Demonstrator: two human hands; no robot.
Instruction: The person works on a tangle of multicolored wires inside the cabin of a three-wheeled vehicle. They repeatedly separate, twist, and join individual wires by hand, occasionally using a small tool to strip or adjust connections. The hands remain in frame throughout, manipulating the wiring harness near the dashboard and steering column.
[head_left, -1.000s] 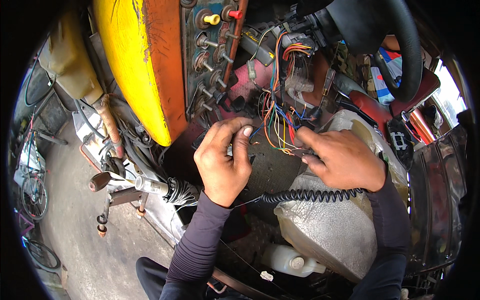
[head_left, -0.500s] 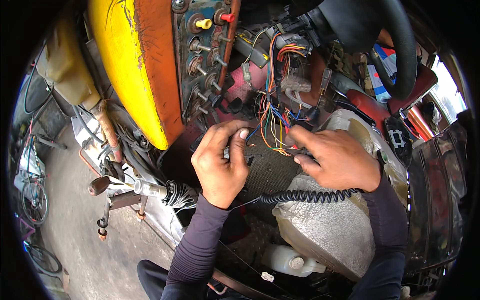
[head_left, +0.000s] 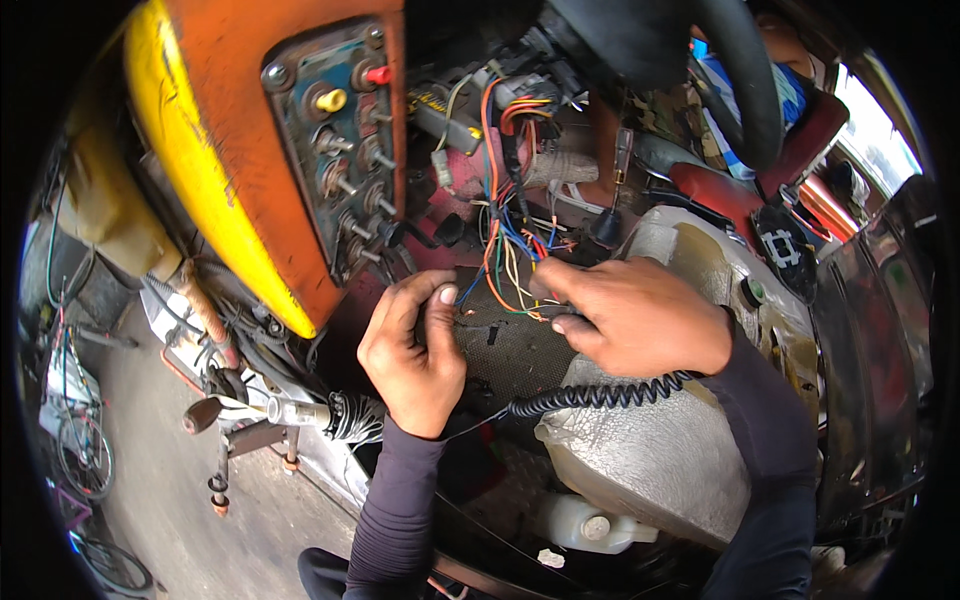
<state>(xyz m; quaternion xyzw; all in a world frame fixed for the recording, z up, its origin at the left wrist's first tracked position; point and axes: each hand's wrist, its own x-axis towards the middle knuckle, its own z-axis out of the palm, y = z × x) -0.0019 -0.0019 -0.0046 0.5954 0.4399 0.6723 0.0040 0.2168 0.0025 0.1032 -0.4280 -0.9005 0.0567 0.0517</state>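
Observation:
Loose coloured wires (head_left: 512,250) hang from a bundle below the steering column. My right hand (head_left: 645,315) is closed in a pinch on the thin wire ends, thumb under the forefinger. To its left, my left hand (head_left: 412,350) is also closed, with the thumb pressed to the curled forefinger. Whether it holds something small is hidden by the fingers. A blue wire end lies close to that thumb. Below the right wrist stretches a black coiled cable (head_left: 600,397), across a silver padded cover (head_left: 660,455).
An orange and yellow panel (head_left: 245,140) with toggle switches rises at upper left. The black steering wheel (head_left: 770,110) is at upper right, with another person partly visible behind it. A whitish plastic jug (head_left: 575,527) lies below. Bicycles (head_left: 85,455) stand far left.
The view has shifted, so the panel and both hands appear farther left. The right hand keeps its pinch on the wires; the left stays closed.

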